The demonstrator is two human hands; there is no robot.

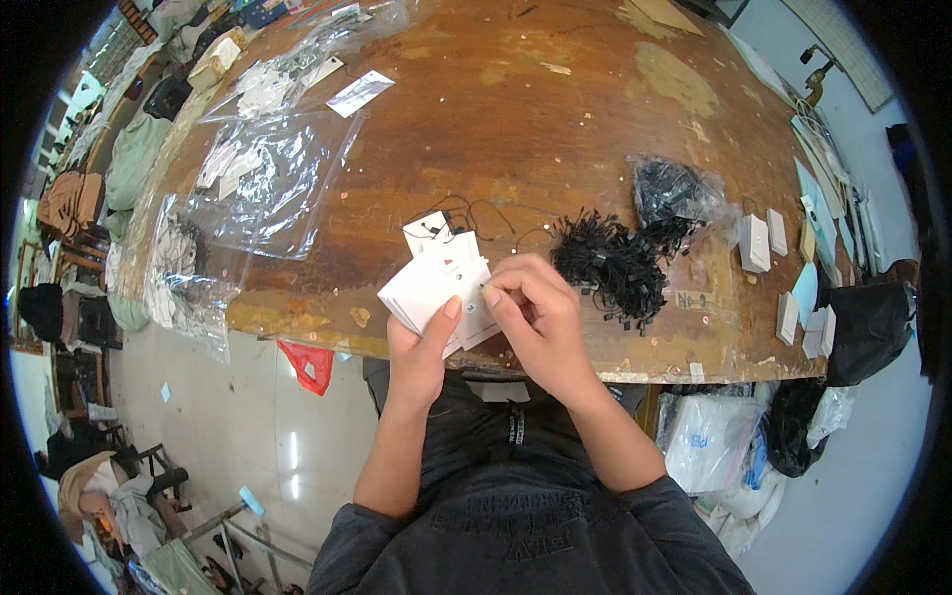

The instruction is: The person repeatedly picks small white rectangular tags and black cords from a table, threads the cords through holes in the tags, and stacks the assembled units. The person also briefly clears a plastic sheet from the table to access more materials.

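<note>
Hands grip white tags (436,283) at table edge (297,322): left hand (421,347) clamped, right hand (540,317) pinching.

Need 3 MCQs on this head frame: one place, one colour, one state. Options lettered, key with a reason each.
1. Where does the pile of string loops lie?
A. On the table to the right of the hands
B. On the floor
C. Inside the clear bags at left

2. What colour are the cards in the left hand?
A. Red
B. White
C. Green

3. What is the right hand doing?
A. Resting flat on the table
B. Hanging off the table edge
C. Pinching at the card stack with its fingertips

Key: 1 A, the black pile sits on the wooden table beside the right hand. 2 B, the fanned stack is white. 3 C, its fingertips meet at the cards' edge.
</note>
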